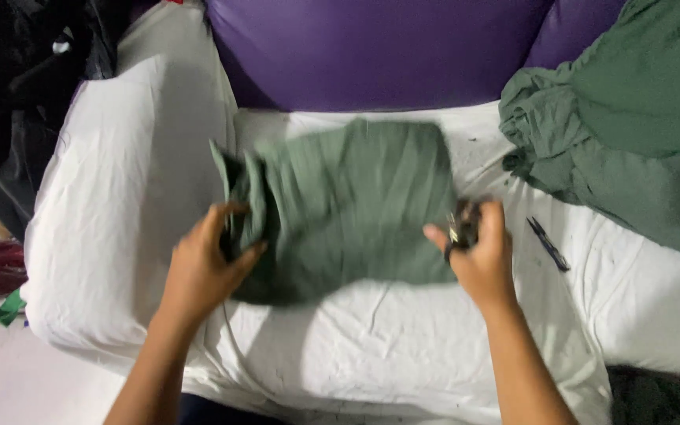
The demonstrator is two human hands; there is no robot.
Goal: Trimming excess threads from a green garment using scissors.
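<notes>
The left hand (208, 264) pinches the soft, light green cloth (348, 208) by its left edge on the white pad (403, 354). The right hand (478, 252) grips small scissors (461, 228) at its right edge.

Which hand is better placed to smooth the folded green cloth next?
Probably the left hand: it already grips the cloth's bunched left edge. The right hand holds a small dark tool at the right edge.

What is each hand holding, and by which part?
The left hand grips the folded green cloth by its bunched left edge. The right hand holds a small dark tool; part unclear.
</notes>
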